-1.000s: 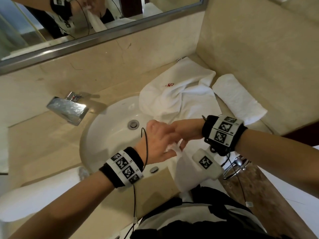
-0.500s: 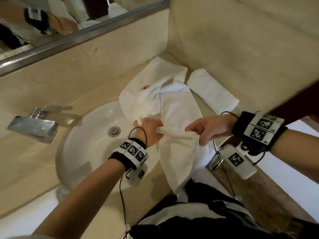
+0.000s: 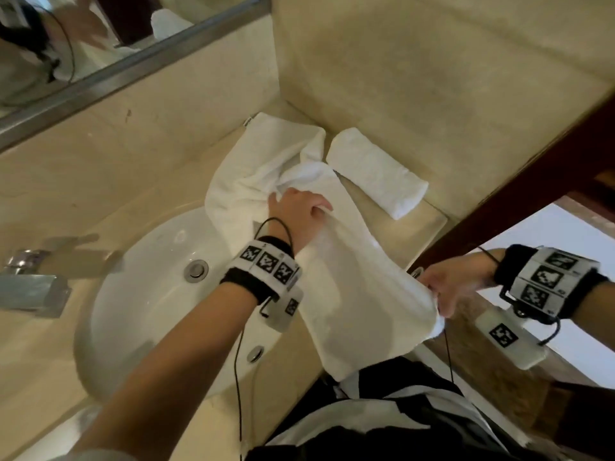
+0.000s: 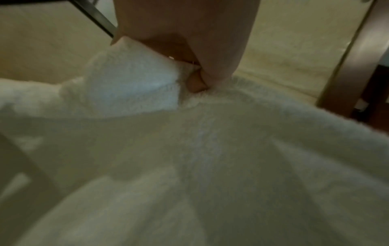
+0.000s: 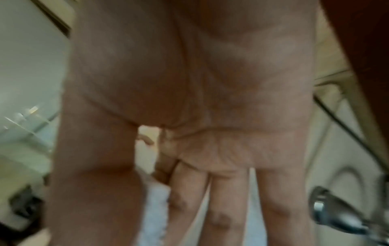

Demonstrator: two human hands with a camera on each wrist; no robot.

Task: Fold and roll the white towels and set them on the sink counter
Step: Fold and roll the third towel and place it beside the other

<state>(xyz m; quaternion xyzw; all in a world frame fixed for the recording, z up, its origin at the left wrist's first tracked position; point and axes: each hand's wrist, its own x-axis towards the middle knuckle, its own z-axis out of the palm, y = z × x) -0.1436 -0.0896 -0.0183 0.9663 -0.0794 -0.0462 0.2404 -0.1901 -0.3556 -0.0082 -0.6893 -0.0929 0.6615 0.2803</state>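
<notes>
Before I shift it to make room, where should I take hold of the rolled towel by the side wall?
Grip the rolled towel across its middle, hand coming from above, fingers around its curved sides. It lies flat on the counter, free of the loose towel; pulling an end would probably loosen the roll.

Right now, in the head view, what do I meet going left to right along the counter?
Chrome faucet → white oval sink basin → left hand gripping the loose white towel → right hand pinching that towel's edge. The rolled white towel lies farther back.
</notes>
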